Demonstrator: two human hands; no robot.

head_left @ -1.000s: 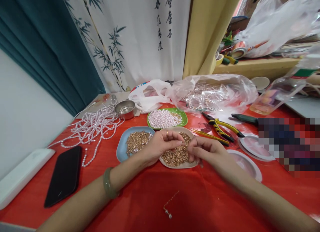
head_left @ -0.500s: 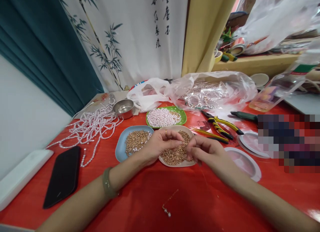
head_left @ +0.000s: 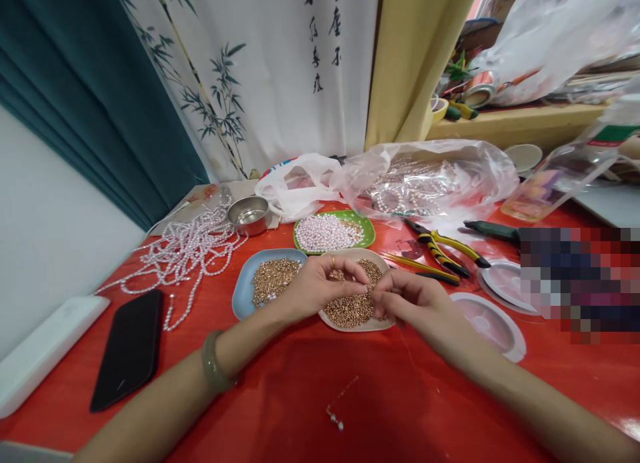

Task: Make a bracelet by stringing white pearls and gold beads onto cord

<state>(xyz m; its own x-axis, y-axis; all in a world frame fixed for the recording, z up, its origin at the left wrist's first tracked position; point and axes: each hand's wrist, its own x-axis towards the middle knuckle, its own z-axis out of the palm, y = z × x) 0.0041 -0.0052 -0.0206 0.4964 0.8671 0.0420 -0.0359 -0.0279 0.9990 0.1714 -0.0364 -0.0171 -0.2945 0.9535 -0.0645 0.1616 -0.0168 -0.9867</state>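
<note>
Thumb and forefinger of my left hand [head_left: 327, 286] are pinched together, on something too small to make out. My right hand [head_left: 407, 296] is closed in a pinch close beside it, the fingertips of both hands almost meeting. Both hover over a cream dish [head_left: 363, 328] of small gold beads [head_left: 350, 311]. To the left is a blue dish [head_left: 241, 296] with gold pieces [head_left: 270, 276] and a few pearls. Behind them, a green dish [head_left: 369, 235] holds white pearl beads [head_left: 325, 233]. A short thin chain with pearls [head_left: 336, 420] lies on the red table nearer me.
Strands of pearl beads [head_left: 200, 243], a round metal tin [head_left: 249, 215] and a black phone [head_left: 127, 350] are on the left. To the right lie yellow-black pliers [head_left: 445, 250], tweezers [head_left: 423, 266] and white spools [head_left: 487, 326]. Plastic bags [head_left: 430, 180] and a clear bottle [head_left: 560, 170] stand behind.
My right fingertips have come slightly closer to my left ones. Both hands stay pinched over the cream dish, and the whole view has shifted a little.
</note>
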